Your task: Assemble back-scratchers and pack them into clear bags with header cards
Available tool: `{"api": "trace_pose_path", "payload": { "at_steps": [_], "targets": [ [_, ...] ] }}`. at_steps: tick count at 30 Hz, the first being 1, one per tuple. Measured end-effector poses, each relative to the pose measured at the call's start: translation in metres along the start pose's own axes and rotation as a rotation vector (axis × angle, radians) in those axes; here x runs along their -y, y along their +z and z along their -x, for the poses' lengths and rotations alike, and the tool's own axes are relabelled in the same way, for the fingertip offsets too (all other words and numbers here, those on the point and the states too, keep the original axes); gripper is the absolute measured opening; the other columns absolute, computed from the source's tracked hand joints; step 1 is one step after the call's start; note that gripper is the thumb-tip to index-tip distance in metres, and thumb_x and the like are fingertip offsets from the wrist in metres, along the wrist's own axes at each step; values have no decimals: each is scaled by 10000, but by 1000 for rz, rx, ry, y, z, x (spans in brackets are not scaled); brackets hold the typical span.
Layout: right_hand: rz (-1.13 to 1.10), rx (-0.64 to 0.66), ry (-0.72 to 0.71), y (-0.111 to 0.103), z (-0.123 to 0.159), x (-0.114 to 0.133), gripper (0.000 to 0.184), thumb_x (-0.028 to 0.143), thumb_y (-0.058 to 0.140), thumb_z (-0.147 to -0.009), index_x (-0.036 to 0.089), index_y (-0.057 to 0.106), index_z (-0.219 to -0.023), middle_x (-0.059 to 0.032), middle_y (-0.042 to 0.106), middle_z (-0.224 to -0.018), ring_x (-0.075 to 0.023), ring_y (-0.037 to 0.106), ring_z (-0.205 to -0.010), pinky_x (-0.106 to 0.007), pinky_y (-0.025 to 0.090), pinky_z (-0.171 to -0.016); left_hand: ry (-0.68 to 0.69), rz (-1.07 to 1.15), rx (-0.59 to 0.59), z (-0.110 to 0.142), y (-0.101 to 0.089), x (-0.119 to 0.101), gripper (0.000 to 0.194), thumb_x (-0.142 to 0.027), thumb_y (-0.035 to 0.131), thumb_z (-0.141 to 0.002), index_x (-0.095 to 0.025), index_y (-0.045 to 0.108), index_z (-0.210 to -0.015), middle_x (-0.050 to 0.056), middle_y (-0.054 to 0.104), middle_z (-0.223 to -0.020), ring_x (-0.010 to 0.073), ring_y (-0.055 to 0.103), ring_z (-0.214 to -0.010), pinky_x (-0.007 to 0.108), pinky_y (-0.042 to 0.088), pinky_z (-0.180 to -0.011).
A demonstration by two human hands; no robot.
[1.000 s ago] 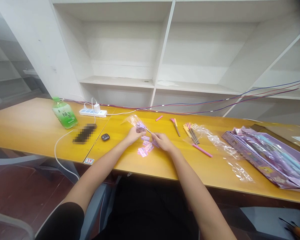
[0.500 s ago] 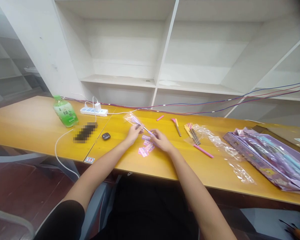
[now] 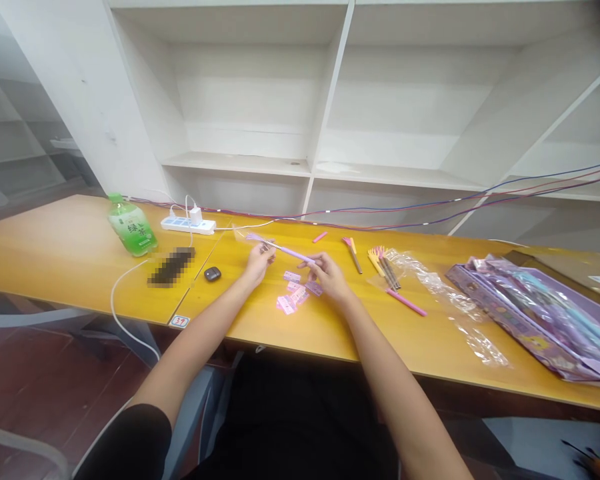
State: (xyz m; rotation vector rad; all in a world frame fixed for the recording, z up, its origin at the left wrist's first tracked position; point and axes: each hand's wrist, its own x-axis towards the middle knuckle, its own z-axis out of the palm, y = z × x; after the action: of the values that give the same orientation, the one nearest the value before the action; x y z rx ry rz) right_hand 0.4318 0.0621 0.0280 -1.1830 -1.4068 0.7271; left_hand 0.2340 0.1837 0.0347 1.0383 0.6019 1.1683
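Between my hands runs a purple back scratcher (image 3: 296, 254) with a metal rod and a claw-shaped head at its left end. My left hand (image 3: 261, 261) is closed round the metal rod near the head, where a clear plastic wrapper (image 3: 240, 233) sticks out. My right hand (image 3: 325, 272) pinches the end of the purple handle. Below them lie several small pink and purple printed cards (image 3: 287, 305). To the right are a pink and yellow back scratcher pair (image 3: 353, 255), several bunched back scratchers (image 3: 386, 265) and a pink handle (image 3: 406, 303).
A green bottle (image 3: 133, 227), power strip (image 3: 187, 223), blurred dark object (image 3: 171, 267) and black case (image 3: 213, 274) stand left. A short pink tube (image 3: 320, 237) lies at the back. Crumpled plastic wrappers (image 3: 447, 300) and a purple box (image 3: 510, 320) of packaged items lie right.
My hands have moved apart, and more of the back scratcher's rod and handle shows between them. Its head has shifted left with the wrapper. A card formerly behind my right hand is now visible.
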Motion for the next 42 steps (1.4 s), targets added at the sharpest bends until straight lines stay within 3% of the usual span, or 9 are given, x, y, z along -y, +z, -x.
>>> {"api": "trace_pose_path", "payload": {
  "at_steps": [4,11,15,19,22,28,33,38,42],
  "targets": [
    [101,-14,44,2,1,-3,500,663,792,-764,228,582,-893,-19,711,-760,-146,534,-596,-278,415,-565,-42,-103,108,8,4,9,404,-135,850,-674,-167,749,-1064,-41,589,-699,80,515,-582,209,387,-571],
    [217,-45,-7,4,2,-1,540,713,809,-726,206,659,-836,52,482,-592,-126,393,-563,-274,310,-543,-75,-404,585,25,13,40,304,-199,840,-665,-153,716,-938,-27,615,-696,124,545,-637,239,429,-611],
    [254,-75,-54,2,2,2,502,700,760,-799,205,684,-840,25,515,-636,-134,403,-586,-285,336,-552,-62,-432,581,26,12,44,236,-167,806,-657,-163,677,-854,-36,583,-672,120,523,-612,232,418,-574],
    [175,-53,-56,5,3,2,512,655,771,-808,215,704,-1060,-22,675,-840,-137,490,-609,-289,415,-571,-70,-411,572,23,13,42,231,-187,814,-660,-168,656,-826,-20,610,-690,137,568,-633,238,448,-575],
    [102,-39,-28,7,3,1,504,653,730,-832,209,709,-1070,-54,723,-935,-140,531,-612,-292,448,-569,-93,-397,570,23,13,40,245,-214,823,-679,-166,663,-858,-6,634,-702,150,605,-629,256,483,-581],
    [115,-28,26,7,4,2,441,605,719,-844,194,730,-1004,-38,700,-787,-146,502,-578,-291,423,-556,-144,-393,586,27,14,36,258,-226,851,-684,-155,669,-852,2,644,-651,155,604,-563,279,483,-569],
    [226,-43,-47,8,2,1,453,618,702,-868,205,739,-1050,-47,716,-906,-145,509,-619,-295,434,-611,-199,-352,607,32,15,32,261,-247,876,-691,-152,652,-786,11,636,-617,150,585,-549,275,459,-563],
    [302,6,-141,6,1,4,351,526,636,-956,226,780,-1069,-59,718,-975,-165,552,-712,-323,471,-732,-281,-254,594,33,18,29,338,-342,902,-694,-152,644,-798,10,611,-635,134,574,-563,269,440,-572],
    [297,32,-173,4,2,4,304,410,540,-994,220,758,-1086,-70,720,-1009,-204,617,-873,-341,490,-840,-388,-166,583,30,17,22,424,-550,802,-769,-155,653,-806,46,625,-710,151,603,-600,289,460,-585]
  ]
}}
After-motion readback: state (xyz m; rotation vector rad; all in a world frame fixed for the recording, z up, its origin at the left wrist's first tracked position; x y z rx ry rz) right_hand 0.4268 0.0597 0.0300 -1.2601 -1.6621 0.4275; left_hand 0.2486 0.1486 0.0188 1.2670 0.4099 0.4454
